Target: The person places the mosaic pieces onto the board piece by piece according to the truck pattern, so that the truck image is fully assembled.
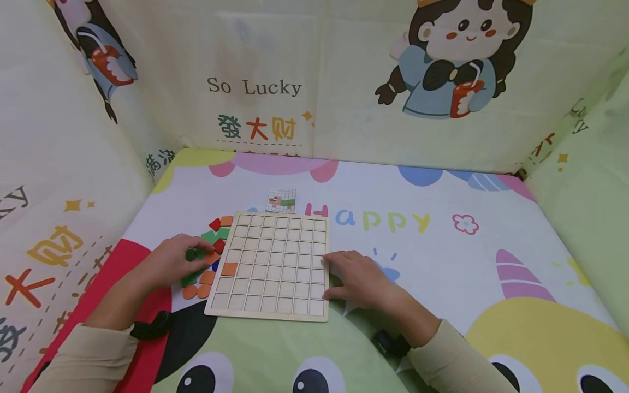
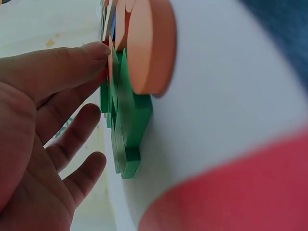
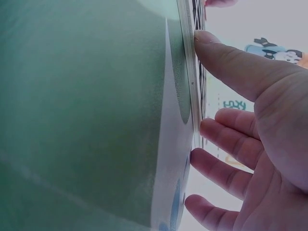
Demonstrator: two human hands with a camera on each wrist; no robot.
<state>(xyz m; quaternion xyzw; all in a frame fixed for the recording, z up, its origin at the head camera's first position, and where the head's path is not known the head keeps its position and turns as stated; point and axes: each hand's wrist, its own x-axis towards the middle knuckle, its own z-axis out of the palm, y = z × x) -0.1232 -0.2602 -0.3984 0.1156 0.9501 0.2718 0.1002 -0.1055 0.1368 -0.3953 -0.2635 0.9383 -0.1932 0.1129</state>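
Note:
My left hand is over the loose pieces at the board's left side. Its thumb and index finger pinch a small red tile, mostly hidden behind the thumb in the left wrist view. Under and around this hand lie green pieces and orange round pieces. The wooden grid board lies flat, with an orange square in its leftmost column. My right hand rests at the board's right edge, thumb and fingertips against the rim, fingers extended.
A small printed pattern card lies just beyond the board's far edge. Another red piece and an orange square piece sit by its far left corner. Printed cloth walls enclose the table's back and sides.

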